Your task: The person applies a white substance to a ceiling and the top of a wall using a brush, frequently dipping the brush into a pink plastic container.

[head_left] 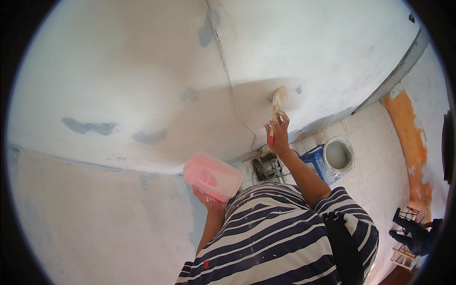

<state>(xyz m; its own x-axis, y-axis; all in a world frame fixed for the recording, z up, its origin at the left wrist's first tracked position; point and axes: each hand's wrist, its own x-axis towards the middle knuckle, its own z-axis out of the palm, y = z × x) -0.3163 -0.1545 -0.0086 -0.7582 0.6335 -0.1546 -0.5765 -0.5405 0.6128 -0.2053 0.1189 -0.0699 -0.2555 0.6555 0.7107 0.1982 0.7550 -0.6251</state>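
Observation:
My right hand [280, 133] is closed around the handle of a paintbrush [276, 107], whose end is red. The pale bristles lie against or very near the whitish wall [266, 52], beside a small grey patch. At my lower left, my left hand [209, 199] grips a pink plastic tub [213, 173] from beneath and the side. Whitish paint coats part of the tub, and white smears mark my fingers. Bluish-grey patches [88, 127] show on the wall to the left.
A whitish bucket [338, 154] of pale liquid stands on the tiled floor beside a blue container [313, 159]. Dark machinery [266, 168] sits at the wall's foot. A thin cable [223, 52] runs down the wall. At far right, a person [413, 232] is near wooden stools [403, 258].

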